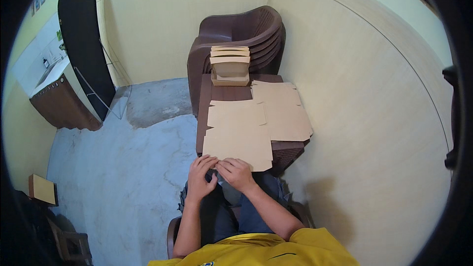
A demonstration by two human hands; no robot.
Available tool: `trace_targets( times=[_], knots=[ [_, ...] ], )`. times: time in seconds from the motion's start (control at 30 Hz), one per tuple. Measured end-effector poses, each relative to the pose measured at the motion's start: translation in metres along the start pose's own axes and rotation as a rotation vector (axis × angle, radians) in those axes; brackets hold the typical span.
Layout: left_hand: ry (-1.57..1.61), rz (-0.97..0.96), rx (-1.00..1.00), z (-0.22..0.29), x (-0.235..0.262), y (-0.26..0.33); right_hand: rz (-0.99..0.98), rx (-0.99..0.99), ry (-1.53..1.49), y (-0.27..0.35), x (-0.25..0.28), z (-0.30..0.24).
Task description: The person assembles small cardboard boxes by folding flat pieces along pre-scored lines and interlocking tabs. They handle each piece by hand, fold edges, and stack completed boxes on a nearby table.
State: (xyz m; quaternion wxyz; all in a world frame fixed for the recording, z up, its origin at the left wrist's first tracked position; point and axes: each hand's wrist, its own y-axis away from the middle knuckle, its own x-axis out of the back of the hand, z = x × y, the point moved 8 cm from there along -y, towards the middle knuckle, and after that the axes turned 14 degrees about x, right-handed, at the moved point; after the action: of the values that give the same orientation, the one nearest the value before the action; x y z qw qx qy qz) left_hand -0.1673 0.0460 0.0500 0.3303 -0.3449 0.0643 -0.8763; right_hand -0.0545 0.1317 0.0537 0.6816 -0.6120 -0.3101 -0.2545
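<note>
A flat, unfolded brown cardboard box blank (pixel 237 140) lies on the dark brown table in front of me, with slits along its sides. At its near left edge, my left hand (pixel 200 176) has its fingers curled over the cardboard, its thumb lower down. Close beside it, my right hand (pixel 236 173) presses its bent fingers onto the same near edge. The two hands almost touch, and both are closed on that edge. Beneath the fingers, the cardboard's edge is partly hidden.
More flat blanks (pixel 282 111) lie to the right, overlapped by mine. Folded cardboard boxes (pixel 230 69) stand nested at the table's far end. Behind are stacked brown plastic chairs (pixel 266 34). A wall (pixel 354 118) runs along the right. An ironing board (pixel 79 39) leans at far left.
</note>
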Motion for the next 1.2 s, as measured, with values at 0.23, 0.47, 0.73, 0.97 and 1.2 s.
trace_targets(
  times=[0.23,0.47,0.73,0.97,1.2],
  knots=[
    [-0.156,0.088,0.039,-0.047,0.02,0.013,-0.09,-0.092,-0.117,0.006,0.0,0.004],
    [-0.264,0.169,0.028,-0.041,0.032,0.006,-0.198,-0.182,-0.033,0.04,0.018,0.054],
    [-0.419,0.076,0.052,-0.013,-0.002,-0.038,-0.267,-0.15,0.056,0.018,0.014,0.072],
    [-0.427,0.0,-0.017,-0.011,-0.017,-0.052,-0.345,-0.252,0.027,0.019,0.003,0.085],
    [-0.403,0.011,-0.008,-0.011,-0.023,-0.059,-0.337,-0.265,0.031,0.014,0.004,0.086]
  ],
)
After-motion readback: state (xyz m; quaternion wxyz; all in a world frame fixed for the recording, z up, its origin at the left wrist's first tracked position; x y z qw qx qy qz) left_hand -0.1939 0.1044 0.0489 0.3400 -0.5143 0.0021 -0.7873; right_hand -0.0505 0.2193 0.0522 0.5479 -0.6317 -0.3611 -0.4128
